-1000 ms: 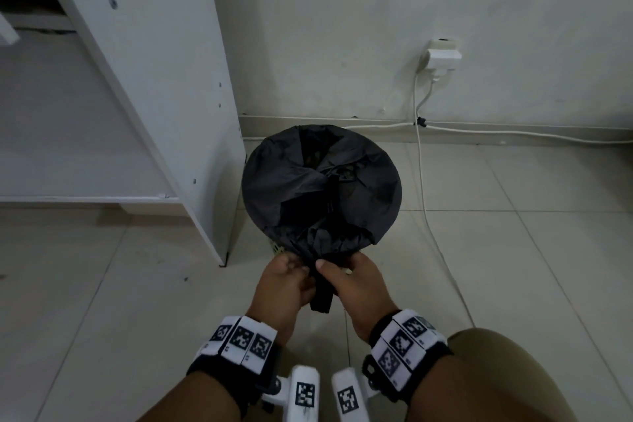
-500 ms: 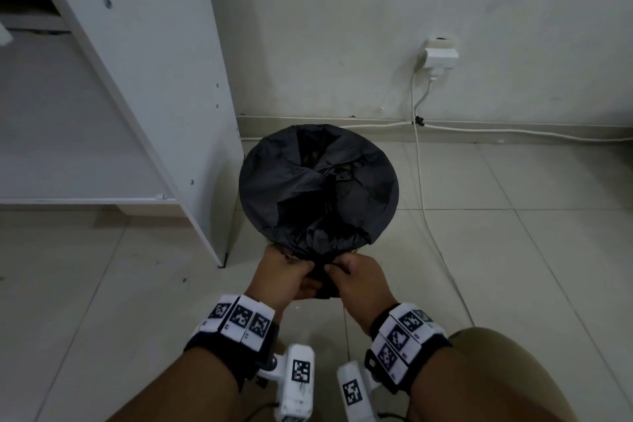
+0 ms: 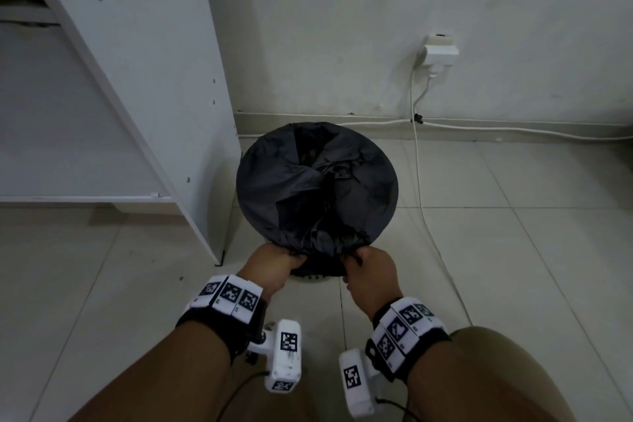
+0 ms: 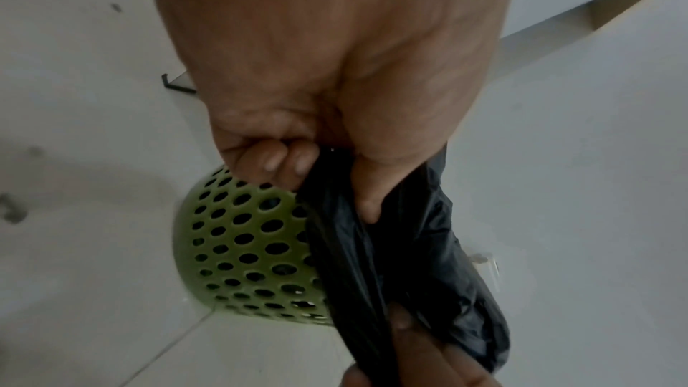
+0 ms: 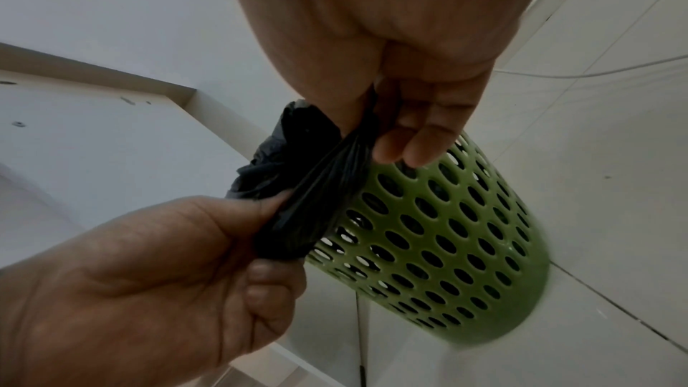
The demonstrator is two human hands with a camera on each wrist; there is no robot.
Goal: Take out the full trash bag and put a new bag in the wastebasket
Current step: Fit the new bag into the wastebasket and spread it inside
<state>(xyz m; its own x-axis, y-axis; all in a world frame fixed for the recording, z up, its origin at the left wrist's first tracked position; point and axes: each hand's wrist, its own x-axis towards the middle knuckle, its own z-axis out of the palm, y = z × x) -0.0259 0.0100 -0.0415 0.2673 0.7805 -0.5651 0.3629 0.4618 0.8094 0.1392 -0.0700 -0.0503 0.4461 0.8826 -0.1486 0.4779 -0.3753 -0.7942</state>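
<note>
at the basket's near rim, both hands are now parting, where a moment ago they were pinching one bunch of bag (image 3: 317, 188) together; left hand (image 3: 274, 262) and right hand (image 3: 371, 272) are each gripping black film, stretching it over the green basket (image 5: 443, 234). contents are hidden; likely fitting the new bag.

A white cabinet side panel (image 3: 144, 79) leans across from ten o'clock; a white wall socket box (image 3: 440, 53) sits at one o'clock on the wall (image 3: 342, 27); its white cable (image 3: 419, 175) trails over the tiled floor (image 3: 513, 233).
</note>
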